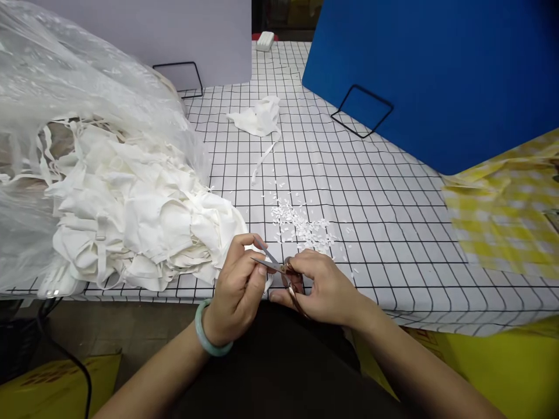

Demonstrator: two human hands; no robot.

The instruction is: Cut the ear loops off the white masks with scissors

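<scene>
My right hand (318,285) grips a pair of small scissors (279,267) by the handles. Its blades are parted and point left, right at the fingertips of my left hand (240,285). That hand is pinched closed, with a bit of thin white strap (269,281) showing between the two hands; most of it is hidden by the fingers. Just beyond them, many tiny white clippings (305,230) lie scattered on the cloth. A heap of white fabric pieces with straps (152,215) rises beside my left hand.
A clear plastic bag (109,81) surrounds the heap on the left. One white fabric piece (259,116) lies farther back on the checked tablecloth (393,233). A grey board (209,35) and a blue board (428,75) stand behind; yellow checked cloth (502,215) lies at right.
</scene>
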